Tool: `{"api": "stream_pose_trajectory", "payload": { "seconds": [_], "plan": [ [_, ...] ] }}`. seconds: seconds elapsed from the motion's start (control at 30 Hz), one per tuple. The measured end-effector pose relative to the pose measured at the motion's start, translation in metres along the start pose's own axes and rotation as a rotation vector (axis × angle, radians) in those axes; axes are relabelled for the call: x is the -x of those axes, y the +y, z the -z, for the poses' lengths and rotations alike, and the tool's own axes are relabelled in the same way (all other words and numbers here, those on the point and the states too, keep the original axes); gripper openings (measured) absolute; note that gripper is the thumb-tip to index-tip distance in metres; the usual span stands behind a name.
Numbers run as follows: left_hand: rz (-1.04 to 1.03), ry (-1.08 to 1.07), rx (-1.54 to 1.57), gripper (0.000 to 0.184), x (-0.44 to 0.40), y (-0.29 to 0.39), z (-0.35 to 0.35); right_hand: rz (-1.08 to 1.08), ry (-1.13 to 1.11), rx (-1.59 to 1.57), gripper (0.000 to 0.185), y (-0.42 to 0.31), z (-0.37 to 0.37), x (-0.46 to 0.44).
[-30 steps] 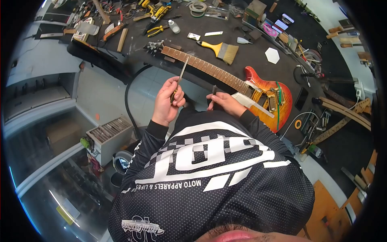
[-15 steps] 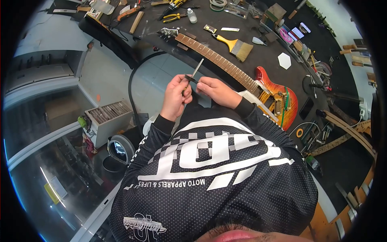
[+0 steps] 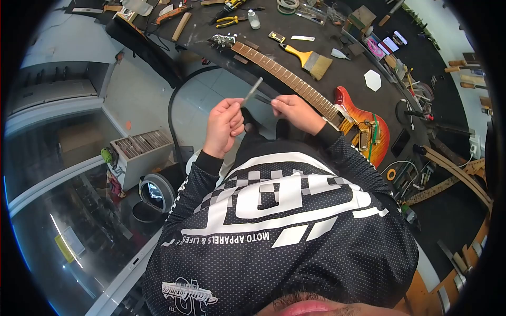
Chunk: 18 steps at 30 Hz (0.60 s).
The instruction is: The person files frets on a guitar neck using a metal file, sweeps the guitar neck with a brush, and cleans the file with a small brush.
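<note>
My left hand [image 3: 224, 126] is closed round the lower end of a thin, flat metal tool [image 3: 252, 90], which points up and to the right. To its right, my right hand [image 3: 298, 112] pinches a small dark strip [image 3: 262, 98] that reaches left towards the metal tool; whether the two touch is unclear. Beyond both hands lies an electric guitar with a long fretted neck [image 3: 287, 78] and a red-orange sunburst body [image 3: 381, 145]. A green band [image 3: 375, 130] crosses the body near its pickups.
On the dark bench [image 3: 311, 13] lie a wide brush [image 3: 316, 64], yellow-handled pliers [image 3: 230, 21], a small bottle [image 3: 253, 20] and a white hexagon [image 3: 372, 80]. A box of flat pieces [image 3: 141, 150] stands lower left; a black hose [image 3: 171, 108] curves beside the bench.
Over the last second my hands came together and then parted slightly. The dark strip crossed the metal tool half a second ago and now sits to its right. The view has shifted.
</note>
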State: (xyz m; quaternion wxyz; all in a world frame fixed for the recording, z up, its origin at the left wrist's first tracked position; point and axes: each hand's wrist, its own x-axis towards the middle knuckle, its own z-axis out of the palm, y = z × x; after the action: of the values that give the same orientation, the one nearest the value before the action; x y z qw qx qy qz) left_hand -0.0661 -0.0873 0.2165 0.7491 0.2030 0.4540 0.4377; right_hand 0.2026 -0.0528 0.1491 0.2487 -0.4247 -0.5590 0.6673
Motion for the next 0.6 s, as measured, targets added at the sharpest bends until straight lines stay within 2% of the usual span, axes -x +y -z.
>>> {"api": "stream_pose_trajectory", "payload": {
  "seconds": [0.03,0.1,0.23,0.33,0.47,0.57,0.6],
  "plan": [
    [-0.012,-0.009,0.043,0.018,0.001,0.003,0.002,-0.021,0.005,-0.004,0.042,0.003,0.007,0.004],
    [0.001,0.007,-0.069,0.018,-0.001,0.005,0.004,-0.069,0.015,-0.013,0.043,0.009,0.017,0.012],
    [0.087,-0.024,-0.167,0.018,0.001,0.005,-0.013,-0.061,-0.008,-0.168,0.041,-0.031,0.01,0.011],
    [0.026,-0.042,-0.121,0.018,-0.001,0.008,-0.006,0.0,0.047,-0.085,0.044,-0.013,0.021,0.008],
    [-0.01,-0.019,-0.147,0.018,0.002,0.013,0.0,-0.112,0.113,-0.095,0.044,0.003,0.045,0.023],
    [0.014,-0.021,-0.199,0.018,0.001,0.008,-0.008,-0.034,0.053,-0.056,0.045,-0.014,0.042,0.019],
    [0.026,-0.026,-0.19,0.018,0.001,0.004,-0.014,0.061,0.089,-0.024,0.045,-0.013,0.033,0.012]
  ]
}}
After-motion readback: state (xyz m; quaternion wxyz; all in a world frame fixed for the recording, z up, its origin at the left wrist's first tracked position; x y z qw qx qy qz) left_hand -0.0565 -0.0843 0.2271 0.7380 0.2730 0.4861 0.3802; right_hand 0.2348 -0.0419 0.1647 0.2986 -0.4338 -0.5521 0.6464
